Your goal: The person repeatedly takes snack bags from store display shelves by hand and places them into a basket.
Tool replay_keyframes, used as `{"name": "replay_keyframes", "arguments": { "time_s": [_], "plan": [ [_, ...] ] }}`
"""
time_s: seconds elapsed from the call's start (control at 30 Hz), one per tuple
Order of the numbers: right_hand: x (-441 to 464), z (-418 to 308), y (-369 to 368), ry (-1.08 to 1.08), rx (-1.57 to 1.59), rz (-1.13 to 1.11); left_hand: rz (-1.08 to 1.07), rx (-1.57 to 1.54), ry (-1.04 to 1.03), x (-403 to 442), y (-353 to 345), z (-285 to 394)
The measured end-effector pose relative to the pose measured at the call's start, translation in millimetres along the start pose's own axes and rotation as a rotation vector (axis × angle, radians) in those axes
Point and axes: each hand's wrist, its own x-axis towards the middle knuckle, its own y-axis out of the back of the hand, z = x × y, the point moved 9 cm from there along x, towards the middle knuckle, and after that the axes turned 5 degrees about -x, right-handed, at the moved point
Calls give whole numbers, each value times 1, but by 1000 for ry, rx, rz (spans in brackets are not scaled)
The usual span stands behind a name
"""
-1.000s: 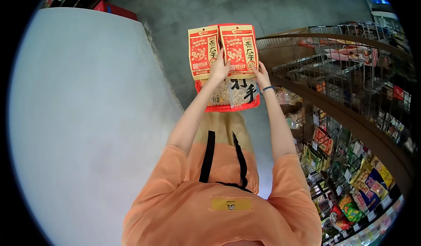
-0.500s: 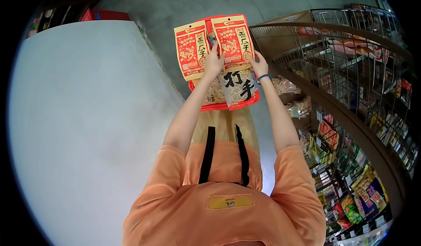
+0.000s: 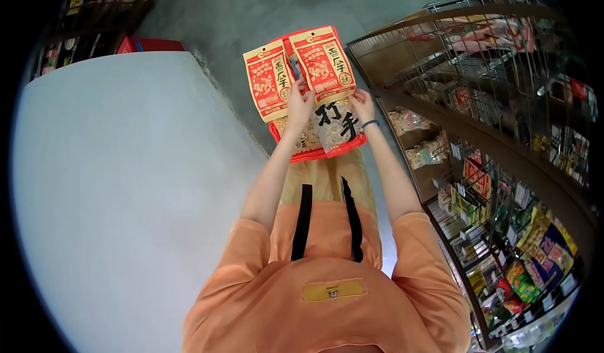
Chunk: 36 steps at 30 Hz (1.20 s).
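Right packet: here it is, red and cream, lying over the upper right of the red-rimmed holder, gripped at 2 lower corners!
Left packet: the lookalike, slightly tilted, jutting past the holder's left edge, its lower right corner behind the wrist side of the left hand.
Left hand: right in the gap between the 2 packets, fingers curled, seemingly pinching the right packet's lower left corner; what the hidden fingertips do, I cannot tell.
Right hand: thumb and fingers drawn together on the right packet's lower right corner, a blue band at the wrist.
Clear bags: 2 peek out towards the holder's bottom edge, black lettering showing.
Packet corners: light pinches look best here, both at matching height, so the pouch stays flat and uncreased.
Packet gap: fingers in there should stay slim, lest they nudge the left packet over the edge.
Wire rack: off to the right; mind that elbow.
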Motion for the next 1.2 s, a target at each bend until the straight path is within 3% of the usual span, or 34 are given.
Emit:
{"name": "replay_keyframes", "arguments": {
  "time_s": [0.1, 0.13, 0.2, 0.27, 0.37, 0.53, 0.67, 0.83, 0.9, 0.97, 1.13, 1.2],
  "plan": [
    [-37, -15, 28, 161, -17, 99, -160, -110, 58, -39, 0, 5],
    [-56, -18, 43, 113, 25, 174, -228, -76, 84, -57, 0, 9],
    [-80, -4, 66, 232, -23, 223, -365, -69, 85, -96, 3, 17],
    [-112, 28, 98, 204, -137, 364, -460, -180, 93, -135, 3, 7],
    [-167, 98, 140, 9, -237, 403, -606, -182, 291, -194, 5, -5],
    [-295, 197, 204, -396, -349, 517, -876, -171, 165, -270, -7, -30],
    [-377, 364, 236, -585, -138, 607, -1172, -14, 130, -322, -19, -19],
    [-463, 395, 234, -624, 20, 788, -1268, 36, 16, -351, -41, -4],
    [-489, 408, 224, -775, 93, 755, -1283, 43, -33, -360, -55, 0],
    [-501, 428, 223, -737, 125, 779, -1244, 100, -124, -371, -65, 5],
    [-530, 488, 253, -609, 154, 760, -1302, 89, -77, -439, -100, -14],
    [-551, 512, 262, -658, 421, 841, -1343, 156, -147, -478, -109, -16]
  ]
}}
